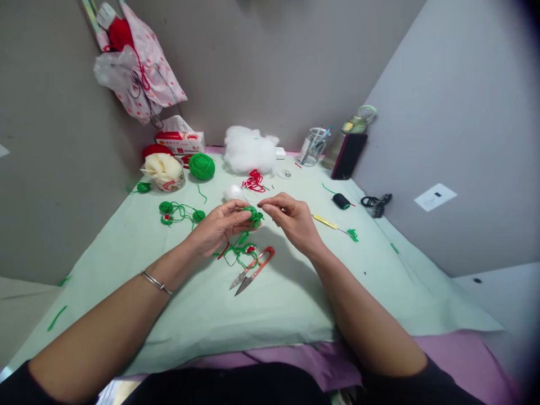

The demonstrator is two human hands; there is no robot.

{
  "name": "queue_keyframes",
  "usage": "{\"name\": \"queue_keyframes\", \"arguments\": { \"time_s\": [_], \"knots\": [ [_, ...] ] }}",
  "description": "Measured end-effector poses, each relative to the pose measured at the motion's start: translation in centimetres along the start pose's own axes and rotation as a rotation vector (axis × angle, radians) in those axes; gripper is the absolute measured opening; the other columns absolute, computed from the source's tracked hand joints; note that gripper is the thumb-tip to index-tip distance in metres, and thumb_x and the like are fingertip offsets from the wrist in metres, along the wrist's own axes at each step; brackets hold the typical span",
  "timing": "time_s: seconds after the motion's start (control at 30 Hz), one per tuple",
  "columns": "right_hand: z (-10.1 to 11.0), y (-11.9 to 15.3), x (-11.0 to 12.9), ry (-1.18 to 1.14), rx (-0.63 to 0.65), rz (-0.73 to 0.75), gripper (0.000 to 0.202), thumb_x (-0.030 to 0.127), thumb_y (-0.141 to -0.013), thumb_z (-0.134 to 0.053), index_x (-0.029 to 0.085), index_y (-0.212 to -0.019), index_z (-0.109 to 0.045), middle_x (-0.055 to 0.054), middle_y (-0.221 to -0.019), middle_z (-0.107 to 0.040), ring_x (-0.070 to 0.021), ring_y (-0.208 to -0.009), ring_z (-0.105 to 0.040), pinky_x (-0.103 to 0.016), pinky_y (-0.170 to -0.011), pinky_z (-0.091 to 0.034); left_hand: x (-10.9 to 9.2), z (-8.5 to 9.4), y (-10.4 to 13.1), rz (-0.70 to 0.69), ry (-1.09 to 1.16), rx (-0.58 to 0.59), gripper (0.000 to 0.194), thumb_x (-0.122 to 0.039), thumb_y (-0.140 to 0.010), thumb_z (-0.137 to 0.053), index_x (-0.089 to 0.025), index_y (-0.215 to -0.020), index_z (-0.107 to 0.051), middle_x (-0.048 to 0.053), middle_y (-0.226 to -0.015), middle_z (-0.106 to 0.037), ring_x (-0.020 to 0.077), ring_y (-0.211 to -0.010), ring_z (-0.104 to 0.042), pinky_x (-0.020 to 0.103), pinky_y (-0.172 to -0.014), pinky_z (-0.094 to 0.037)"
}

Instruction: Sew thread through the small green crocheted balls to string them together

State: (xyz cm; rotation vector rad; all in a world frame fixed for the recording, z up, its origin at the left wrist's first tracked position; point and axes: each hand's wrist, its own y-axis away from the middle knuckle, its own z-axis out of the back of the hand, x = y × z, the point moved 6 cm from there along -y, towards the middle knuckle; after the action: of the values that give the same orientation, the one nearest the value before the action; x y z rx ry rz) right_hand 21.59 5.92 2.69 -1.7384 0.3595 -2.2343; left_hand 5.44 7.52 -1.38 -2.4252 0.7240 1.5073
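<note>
My left hand [223,225] pinches a small green yarn piece [253,215] near the middle of the table, with strands hanging below it. Just to its right, my right hand [291,216] is closed, thumb and index finger pressed together beside the green piece; what they hold is too small to name. Beneath my hands lies a green and red yarn piece [250,248] with loose strands. Orange-handled thread snips [264,260] lie against it, their blades pointing toward me. Behind my left hand sits a white yarn ball [234,193].
Small green balls [166,208] lie on the left, before a green yarn ball [201,166]. White stuffing [248,149] and red yarn scraps [254,181] are at the back. Rightward are a yellow-handled hook [325,221], black thread spool [341,201], phone [349,156] and cup [314,147].
</note>
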Motion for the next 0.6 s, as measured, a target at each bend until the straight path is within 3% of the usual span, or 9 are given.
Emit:
{"name": "queue_keyframes", "arguments": {
  "time_s": [0.17,0.3,0.37,0.5,0.6],
  "knots": [
    [-0.9,0.1,-0.7,-0.247,0.136,-0.172,0.023,0.037,-0.077,-0.08,0.017,-0.087,-0.076,0.001,-0.071,-0.061,-0.0087,-0.059,-0.047,-0.025,-0.057,-0.038,1.4,-0.4,-0.1,0.09,-0.06,0.113,0.032,-0.038,-0.083,-0.08,-0.014,-0.104,-0.074,0.006,-0.099,-0.071,0.0152,-0.085,-0.068,0.032,-0.086,-0.056],
    [-1.6,0.3,-1.3,-0.338,0.208,-0.29,0.027,0.037,-0.071,-0.084,0.015,-0.079,-0.072,0.002,-0.066,-0.06,-0.0077,-0.057,-0.047,-0.024,-0.057,-0.038,1.9,-0.4,-0.1,0.08,-0.147,0.151,0.034,-0.047,-0.088,-0.073,-0.013,-0.095,-0.073,0.002,-0.082,-0.063,0.0096,-0.066,-0.057,0.025,-0.067,-0.052],
    [-1.8,0.3,-1.5,-0.364,0.194,-0.306,0.026,0.036,-0.07,-0.083,0.014,-0.075,-0.07,0.003,-0.063,-0.058,-0.0075,-0.056,-0.047,-0.024,-0.056,-0.037,2.0,-0.5,-0.1,0.082,-0.197,0.173,0.035,-0.048,-0.09,-0.069,-0.014,-0.092,-0.071,-0.001,-0.072,-0.057,0.0084,-0.059,-0.052,0.022,-0.059,-0.046],
    [-1.2,-0.2,-2.4,-0.492,0.009,-0.35,0.027,0.034,-0.064,-0.085,0.015,-0.07,-0.068,0.004,-0.06,-0.055,-0.0067,-0.054,-0.045,-0.022,-0.053,-0.035,2.0,-0.8,0.0,0.099,-0.219,0.209,0.035,-0.05,-0.09,-0.068,-0.016,-0.084,-0.064,-0.003,-0.06,-0.052,0.0102,-0.053,-0.052,0.022,-0.054,-0.041],
    [-1.3,-0.3,-2.7,-0.516,0.046,-0.391,0.031,0.038,-0.064,-0.087,0.015,-0.072,-0.068,0.003,-0.065,-0.059,-0.0069,-0.056,-0.047,-0.022,-0.053,-0.036,2.0,-0.8,0.0,0.11,-0.212,0.189,0.036,-0.051,-0.09,-0.068,-0.016,-0.084,-0.065,-0.002,-0.06,-0.052,0.0115,-0.054,-0.054,0.023,-0.055,-0.043]
  ]
}}
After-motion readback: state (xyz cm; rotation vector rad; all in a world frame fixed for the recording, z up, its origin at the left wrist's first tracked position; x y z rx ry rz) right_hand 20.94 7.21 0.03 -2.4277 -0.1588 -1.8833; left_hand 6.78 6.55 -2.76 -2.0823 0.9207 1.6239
